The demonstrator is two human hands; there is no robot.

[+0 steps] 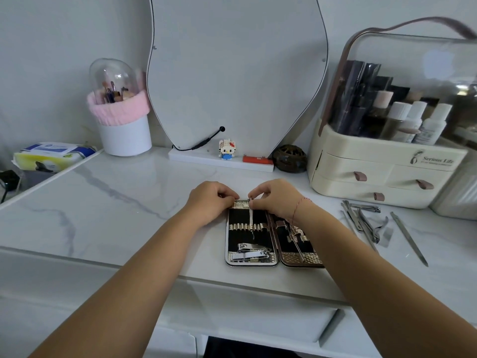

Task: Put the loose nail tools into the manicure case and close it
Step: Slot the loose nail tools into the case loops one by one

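The manicure case (232, 262) lies open and flat on the marble vanity top, black inside with gold loops. Two nail clippers (251, 251) sit in its left half, and a thin tool lies in the right half. A slim silver tool (251, 217) stands in the left half's loop row, and my right hand (276, 197) pinches its top end at the case's far edge. My left hand (211, 200) rests on the case's far left corner, fingers curled down on it. Several loose metal tools (364, 220) lie in a heap to the right, with a long file (409, 239) beside them.
A cream cosmetics organizer (382, 174) with drawers stands at the back right. A mirror (232, 73) leans at the back centre, with a small figurine, a red item and a dark round holder at its base. A brush cup (124, 130) stands back left.
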